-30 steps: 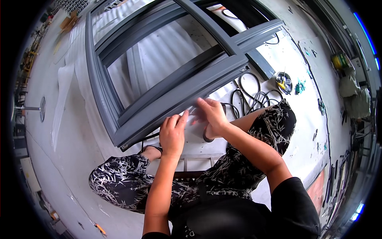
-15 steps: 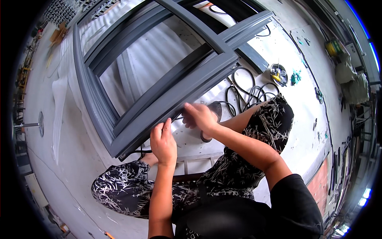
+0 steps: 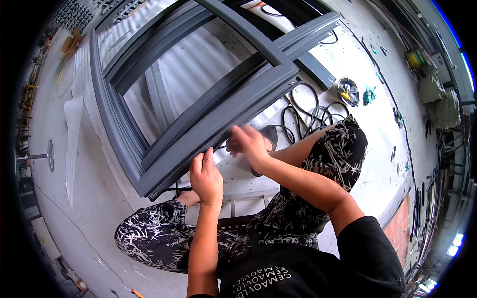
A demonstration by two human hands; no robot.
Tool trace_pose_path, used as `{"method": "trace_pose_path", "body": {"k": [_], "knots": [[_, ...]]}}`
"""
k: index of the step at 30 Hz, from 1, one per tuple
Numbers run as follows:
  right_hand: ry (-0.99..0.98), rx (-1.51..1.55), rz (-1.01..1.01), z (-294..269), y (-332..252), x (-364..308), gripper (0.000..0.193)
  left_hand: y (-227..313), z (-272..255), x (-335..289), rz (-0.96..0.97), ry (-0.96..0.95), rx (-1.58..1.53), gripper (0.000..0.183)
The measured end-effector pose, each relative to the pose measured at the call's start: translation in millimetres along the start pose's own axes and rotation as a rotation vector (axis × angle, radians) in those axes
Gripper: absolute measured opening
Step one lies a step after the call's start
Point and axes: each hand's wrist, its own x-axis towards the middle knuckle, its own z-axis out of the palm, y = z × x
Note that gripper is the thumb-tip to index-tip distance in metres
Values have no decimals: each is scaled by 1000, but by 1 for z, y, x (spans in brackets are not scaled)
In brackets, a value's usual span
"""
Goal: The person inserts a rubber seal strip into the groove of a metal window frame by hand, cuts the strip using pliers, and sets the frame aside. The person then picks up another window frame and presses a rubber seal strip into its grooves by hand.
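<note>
A large dark grey window frame [image 3: 223, 114] with mitred corners lies tilted before me, stacked over another grey frame. Along its near edge, my left hand [image 3: 206, 180] has its fingertips pressed together on a thin black strip, apparently a rubber seal. A short stretch of that black strip [image 3: 222, 146] shows between my hands, and more of it hangs by the frame's near left corner. My right hand [image 3: 248, 145], curled and blurred, is just right of the left one, closed around the strip; its fingertips are partly smeared.
Loops of black strip [image 3: 318, 113] lie on the floor at the right. Beyond them stands a round container [image 3: 348, 92] with a yellow-handled tool, beside green scraps [image 3: 369, 95]. My patterned trouser legs [image 3: 149, 238] flank the work. White sheeting [image 3: 74, 134] lies at left.
My right hand has shifted slightly outward and turned, blurring at the fingers. My left hand has moved very little along the frame's edge. The frame stays put.
</note>
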Motion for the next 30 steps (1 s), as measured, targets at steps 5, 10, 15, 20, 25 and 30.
{"method": "trace_pose_path", "body": {"k": [5, 10, 15, 20, 25, 30], "knots": [[25, 44, 5, -1, 4, 2, 33, 6, -7, 6, -5, -60, 62, 27], [102, -14, -79, -5, 0, 2, 37, -10, -18, 2, 14, -59, 141, 27], [106, -34, -137, -14, -2, 3, 38, -11, -32, -2, 41, -28, 138, 27], [55, -128, 61, 10, 0, -15, 36, -15, -27, -3, 54, -24, 191, 25], [16, -140, 91, 7, -10, -12, 34, -10, -24, -3, 46, -51, 216, 23], [87, -54, 195, 13, -10, -14, 39, -11, -21, -6, 21, -72, 261, 27]]}}
